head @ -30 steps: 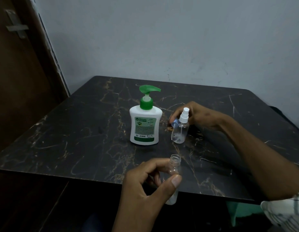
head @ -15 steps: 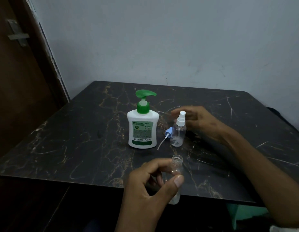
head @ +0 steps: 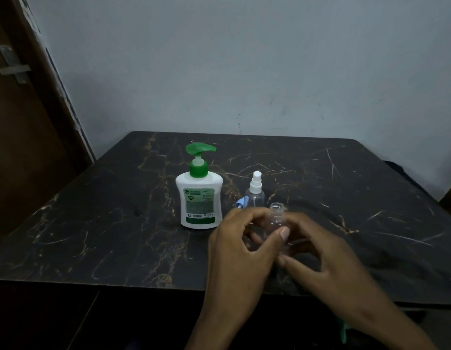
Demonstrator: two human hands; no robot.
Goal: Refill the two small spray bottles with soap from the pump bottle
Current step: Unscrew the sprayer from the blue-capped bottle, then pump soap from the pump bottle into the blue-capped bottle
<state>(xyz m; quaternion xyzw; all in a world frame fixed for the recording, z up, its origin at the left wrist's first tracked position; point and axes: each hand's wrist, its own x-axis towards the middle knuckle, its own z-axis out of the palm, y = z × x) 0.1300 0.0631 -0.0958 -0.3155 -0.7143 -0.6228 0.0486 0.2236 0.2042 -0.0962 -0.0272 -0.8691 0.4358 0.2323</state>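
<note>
Standing on the dark table, the pump bottle looked heaviest, best gripped round its body. Left hand pinched the light, slippery open bottle near the front edge; right hand cupped it loosely. Behind stood the capped spray bottle.

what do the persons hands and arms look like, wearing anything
Both the left hand and right hand are bare: no gloves, rings, watch or bands show. Both forearms are uncovered as far as the picture's lower edge, so no sleeve is in view. The dim light hides finer detail.
</note>
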